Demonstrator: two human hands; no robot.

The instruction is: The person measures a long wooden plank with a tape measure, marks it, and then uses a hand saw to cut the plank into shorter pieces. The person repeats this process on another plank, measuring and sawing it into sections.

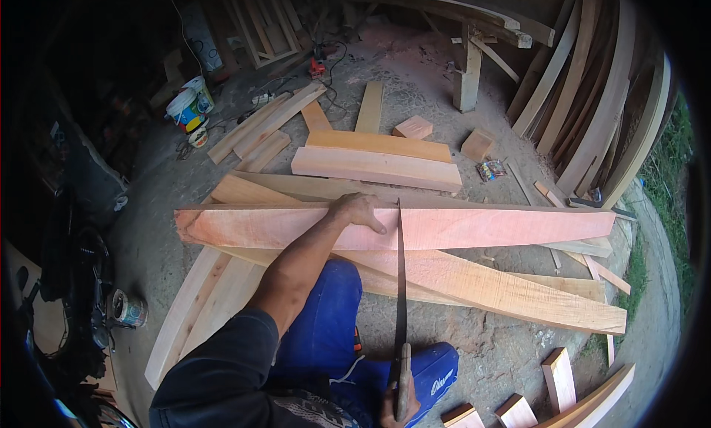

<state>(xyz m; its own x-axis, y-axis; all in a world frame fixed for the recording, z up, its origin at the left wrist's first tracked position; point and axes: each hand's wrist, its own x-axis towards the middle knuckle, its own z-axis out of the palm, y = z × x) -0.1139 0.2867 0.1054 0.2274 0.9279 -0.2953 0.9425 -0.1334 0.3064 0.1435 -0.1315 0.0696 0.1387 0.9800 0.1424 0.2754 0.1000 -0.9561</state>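
A long pinkish timber plank point(489, 226) lies crosswise before me on top of other boards. Near its middle, my left hand point(361, 210) is closed over the plank, fingers over the far edge and thumb on the near face. Just right of that thumb, the blade of a handsaw point(401, 295) crosses the plank, its tip at the far edge. My right hand point(394, 404) is wrapped round the saw's wooden handle at the lower edge of the picture. My blue-trousered knee point(337, 287) is against the boards.
Under the plank a curved board point(518, 287) runs to the right. Short blocks point(559, 376) lie at the lower right; cut boards point(378, 169) lie beyond. Tall planks point(615, 95) lean at the right. A wooden bench point(466, 72) stands far off, buckets point(189, 106) at the left.
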